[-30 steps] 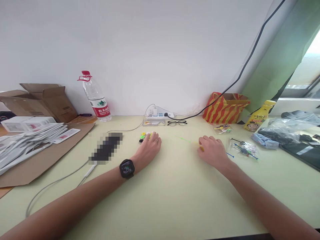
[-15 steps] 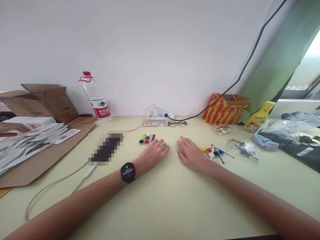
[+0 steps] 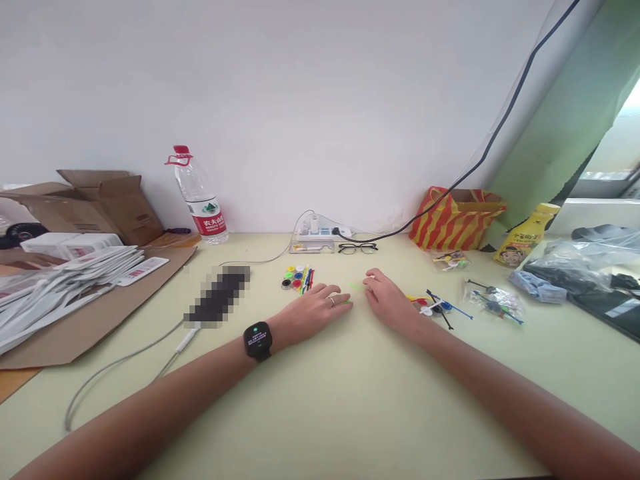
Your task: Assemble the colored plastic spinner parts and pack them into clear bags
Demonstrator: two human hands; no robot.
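Note:
My left hand [image 3: 320, 307], with a ring and a dark smartwatch on its wrist, rests low over the table, fingers bent together. A small bright green piece [image 3: 349, 301] shows at its fingertips; its full shape is hidden. Opposite it, my right hand [image 3: 386, 298] has curled fingers, with a thin light-green plastic stick [image 3: 355, 285] at their tips. Left of my hands lie coloured plastic discs [image 3: 298, 275] and several thin coloured sticks [image 3: 309, 280]. Beside my right hand, a small pile of coloured discs and arrow-tipped sticks [image 3: 440, 307] is partly covered.
A pixelated dark object [image 3: 217, 297] with a cable lies at left, near cardboard [image 3: 100, 320] and white cards. A water bottle [image 3: 205, 207], power strip [image 3: 323, 232] and glasses [image 3: 358, 248] stand behind. At right are a striped bag [image 3: 455, 220], yellow bottle [image 3: 525, 237] and bagged parts [image 3: 493, 303].
My left hand has moved slightly right, and green now shows at its fingertips. My right hand's fingers have gone from stretched out to curled. The view has shifted a little.

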